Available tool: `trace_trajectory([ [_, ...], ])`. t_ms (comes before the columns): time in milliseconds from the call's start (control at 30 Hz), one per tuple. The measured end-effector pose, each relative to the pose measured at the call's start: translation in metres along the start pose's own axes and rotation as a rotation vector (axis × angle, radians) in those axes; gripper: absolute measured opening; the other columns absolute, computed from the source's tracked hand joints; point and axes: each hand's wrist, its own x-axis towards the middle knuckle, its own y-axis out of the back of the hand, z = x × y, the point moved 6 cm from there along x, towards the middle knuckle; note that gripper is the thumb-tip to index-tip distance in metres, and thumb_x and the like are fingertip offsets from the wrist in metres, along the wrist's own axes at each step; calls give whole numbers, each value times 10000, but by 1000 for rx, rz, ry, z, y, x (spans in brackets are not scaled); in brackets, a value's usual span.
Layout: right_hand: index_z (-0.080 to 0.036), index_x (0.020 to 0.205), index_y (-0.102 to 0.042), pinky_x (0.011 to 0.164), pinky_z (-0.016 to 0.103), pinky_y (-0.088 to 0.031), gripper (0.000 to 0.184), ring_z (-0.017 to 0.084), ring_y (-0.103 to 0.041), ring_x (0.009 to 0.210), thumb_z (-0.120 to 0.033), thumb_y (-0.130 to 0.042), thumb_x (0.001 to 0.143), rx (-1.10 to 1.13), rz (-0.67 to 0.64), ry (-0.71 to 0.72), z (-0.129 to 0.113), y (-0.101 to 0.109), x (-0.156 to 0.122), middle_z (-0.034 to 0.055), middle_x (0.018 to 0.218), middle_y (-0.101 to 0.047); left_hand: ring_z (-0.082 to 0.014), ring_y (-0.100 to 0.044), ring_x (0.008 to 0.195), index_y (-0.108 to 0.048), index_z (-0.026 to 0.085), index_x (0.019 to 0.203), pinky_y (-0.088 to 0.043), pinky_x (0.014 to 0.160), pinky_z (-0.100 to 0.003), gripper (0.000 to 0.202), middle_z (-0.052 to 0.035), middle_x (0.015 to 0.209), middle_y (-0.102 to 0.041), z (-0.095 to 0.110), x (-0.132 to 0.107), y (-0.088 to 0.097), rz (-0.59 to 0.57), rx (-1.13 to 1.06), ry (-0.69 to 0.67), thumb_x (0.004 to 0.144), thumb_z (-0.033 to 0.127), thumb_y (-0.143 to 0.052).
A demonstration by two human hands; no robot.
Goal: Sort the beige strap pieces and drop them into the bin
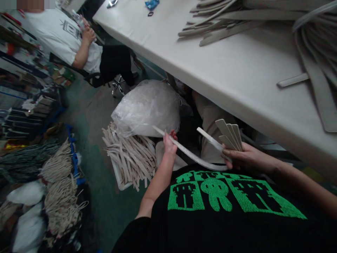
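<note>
My left hand point(170, 143) is closed on a pale, flat strap point(193, 154) near one end, whose tip sticks out beyond the fingers. From there the strap sags across my lap towards my right hand point(242, 156). That hand is closed round a fan of several beige strap ends point(229, 135), with one lighter end point(209, 137) pointing off to the left. Where the straps run inside the right palm is hidden. Below and left of my left hand, a white bin point(119, 179) holds a heap of similar loose straps point(133, 154).
A long pale table point(168, 45) runs along the right, bearing bundles of grey-beige straps point(237, 17). A full translucent plastic bag point(150, 105) stands beyond the bin. At upper left sits another person point(65, 33) holding a clear bottle. Piled cords point(59, 189) lie at left.
</note>
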Motion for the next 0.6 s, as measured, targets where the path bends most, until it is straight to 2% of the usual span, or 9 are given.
trace_trajectory([
  [100,-174,773,-597,463,263,-367,489,125,-475,503,-660,-647,799,32,73,90,-4,-6,26,62,681,-644,-111,-663,754,-559,224,1176,-477,631,-207,239,-25,939,-711,12,-24,-15,-118,10,-46,978,328,-474],
  [200,-147,729,-623,443,245,-354,553,103,-453,472,-698,-643,769,-21,81,192,-21,-15,56,56,653,-635,-180,-685,927,-616,212,1099,-523,698,-263,252,-65,1052,-716,13,-56,-36,-317,89,-96,922,382,-560],
  [267,-136,751,-648,420,241,-337,580,96,-440,443,-716,-660,736,-22,108,213,-30,-18,73,46,627,-631,-212,-673,970,-655,191,1038,-534,711,-285,306,-89,1065,-713,8,-73,-46,-423,140,-115,900,455,-583],
  [333,-142,771,-651,408,239,-331,597,103,-457,435,-730,-698,677,12,151,202,-35,-19,86,33,606,-628,-215,-666,915,-682,179,967,-531,695,-287,359,-87,973,-716,3,-84,-51,-498,217,-138,888,517,-589],
  [433,-156,718,-618,418,241,-350,628,123,-501,456,-762,-731,594,99,258,221,-39,-14,95,18,578,-610,-191,-642,767,-696,184,900,-515,642,-278,351,-63,827,-695,-4,-91,-51,-541,398,-170,878,524,-612],
  [533,-157,747,-618,428,246,-358,663,126,-496,466,-785,-729,566,169,354,271,-39,-7,95,-2,564,-581,-166,-616,639,-691,210,1023,-477,544,-266,336,-52,865,-703,-9,-91,-47,-544,530,-152,887,506,-605],
  [600,-160,761,-617,426,244,-338,655,116,-465,458,-775,-735,569,193,394,300,-38,-3,94,-26,537,-543,-147,-595,581,-684,228,1027,-444,502,-250,313,-42,890,-708,-9,-90,-45,-540,577,-167,895,497,-593],
])
